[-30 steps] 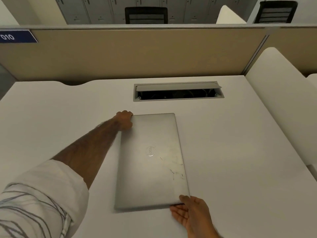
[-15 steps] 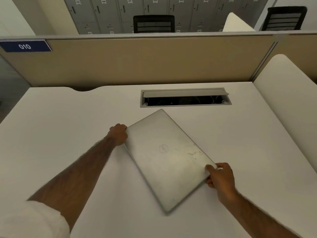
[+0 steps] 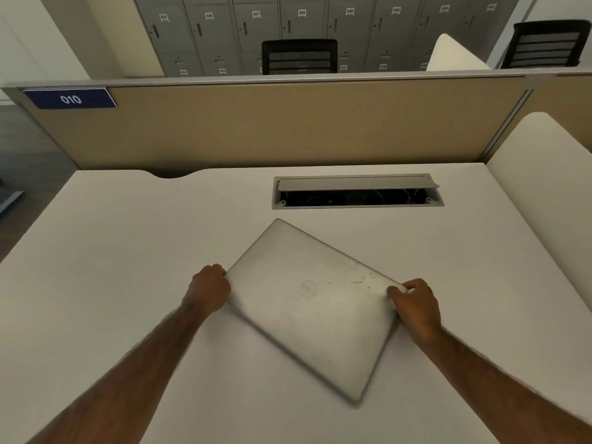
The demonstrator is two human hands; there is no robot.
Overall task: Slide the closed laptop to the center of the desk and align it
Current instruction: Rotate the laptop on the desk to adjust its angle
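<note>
A closed silver laptop (image 3: 307, 309) lies flat on the white desk (image 3: 112, 283), turned diagonally, with one corner pointing at the cable hatch and another toward me. My left hand (image 3: 209, 291) grips its left corner. My right hand (image 3: 416, 307) grips its right corner, thumb on the lid. The lid shows a round logo and some scuff marks. The near edges look blurred from motion.
An open cable hatch (image 3: 357, 191) is set into the desk just beyond the laptop. A beige partition (image 3: 288, 123) with a blue "010" sign (image 3: 70, 99) closes the back. A white side panel (image 3: 544, 193) borders the right. Lockers and two black chairs stand behind.
The laptop has turned clockwise from lengthwise to diagonal. My right hand moved from the near edge to the right corner; my left hand came nearer with its corner.
</note>
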